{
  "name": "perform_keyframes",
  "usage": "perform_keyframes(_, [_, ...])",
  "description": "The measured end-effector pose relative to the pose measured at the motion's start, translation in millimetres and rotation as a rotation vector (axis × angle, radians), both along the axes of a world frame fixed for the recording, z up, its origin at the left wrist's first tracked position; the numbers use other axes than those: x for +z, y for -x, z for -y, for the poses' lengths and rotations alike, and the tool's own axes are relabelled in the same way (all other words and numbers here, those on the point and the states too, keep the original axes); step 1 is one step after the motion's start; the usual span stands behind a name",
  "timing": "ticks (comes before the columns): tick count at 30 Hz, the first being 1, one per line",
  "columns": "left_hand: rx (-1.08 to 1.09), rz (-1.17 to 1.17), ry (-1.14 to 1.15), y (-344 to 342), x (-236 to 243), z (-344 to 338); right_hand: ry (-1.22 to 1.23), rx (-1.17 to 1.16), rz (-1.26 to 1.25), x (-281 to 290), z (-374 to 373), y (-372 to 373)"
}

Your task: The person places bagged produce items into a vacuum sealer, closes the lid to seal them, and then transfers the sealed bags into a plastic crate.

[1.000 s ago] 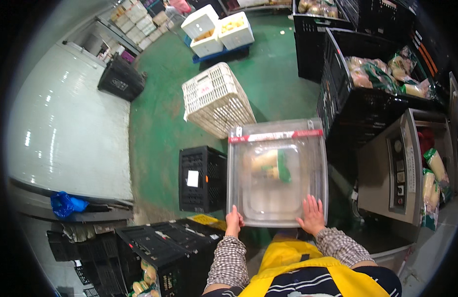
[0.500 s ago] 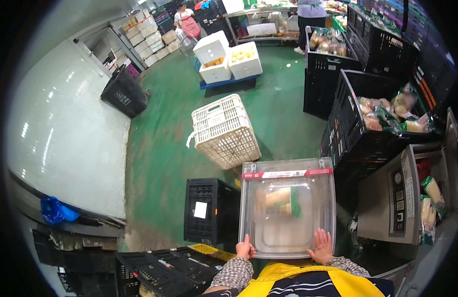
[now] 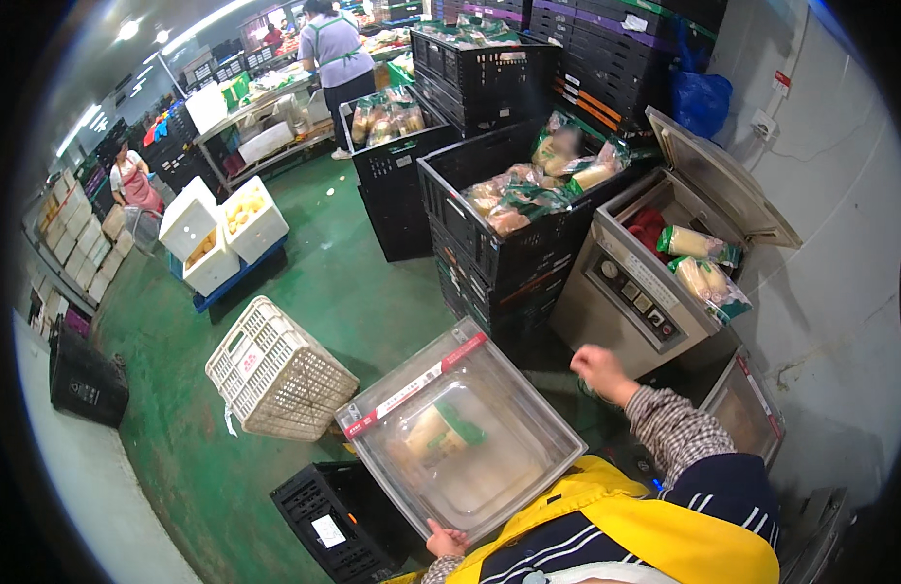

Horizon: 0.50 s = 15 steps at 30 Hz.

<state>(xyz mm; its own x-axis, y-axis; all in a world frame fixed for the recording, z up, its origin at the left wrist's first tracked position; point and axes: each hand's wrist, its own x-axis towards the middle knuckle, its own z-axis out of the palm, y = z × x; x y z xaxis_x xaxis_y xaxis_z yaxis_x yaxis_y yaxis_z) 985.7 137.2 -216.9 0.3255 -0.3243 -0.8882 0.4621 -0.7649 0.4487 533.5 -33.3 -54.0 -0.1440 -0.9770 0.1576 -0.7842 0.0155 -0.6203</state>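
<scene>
A clear domed lid [image 3: 528, 414] with a red-and-white strip covers the vacuum packing machine in front of me. Beneath it, a bag of pale food with a green end [image 3: 436, 433] shows through. My left hand [image 3: 449, 539] grips the lid's near left corner. My right hand [image 3: 603, 373] is off the lid, fingers curled, with nothing visible in it. It hangs between the lid and a second vacuum packing machine [image 3: 630, 292], whose hinged lid [image 3: 723, 180] stands raised. Two bags of pale food, one the upper bag [image 3: 699, 245], the other the lower bag [image 3: 705, 284], lie along its edge.
Stacked black crates [image 3: 489, 243] hold bagged food beyond the machines. A white basket [image 3: 275, 365] and a black crate [image 3: 319, 521] stand left. Farther off are foam boxes [image 3: 256, 219] on a blue trolley, a person in an apron [image 3: 334, 49] and another person [image 3: 134, 180].
My view has swung right. My right hand has lifted off the lid, moved toward the second machine and curled its fingers. My left hand stays at the lid's corner.
</scene>
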Motion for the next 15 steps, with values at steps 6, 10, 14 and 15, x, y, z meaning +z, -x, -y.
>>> perform_keyframes(6, [0.031,-0.034,-0.063,-18,-23,-9,0.103,-0.130,-0.054,48,91,58])
perform_keyframes(10, [-0.016,0.061,-0.106,-15,-12,-5,0.265,-0.147,-0.094,55,183,96])
perform_keyframes(14, [0.028,0.057,-0.086,-24,-15,-10,0.389,-0.073,-0.371,81,263,86])
perform_keyframes(15, [0.025,0.071,-0.100,-19,-10,-7,0.360,-0.019,-0.429,91,278,85])
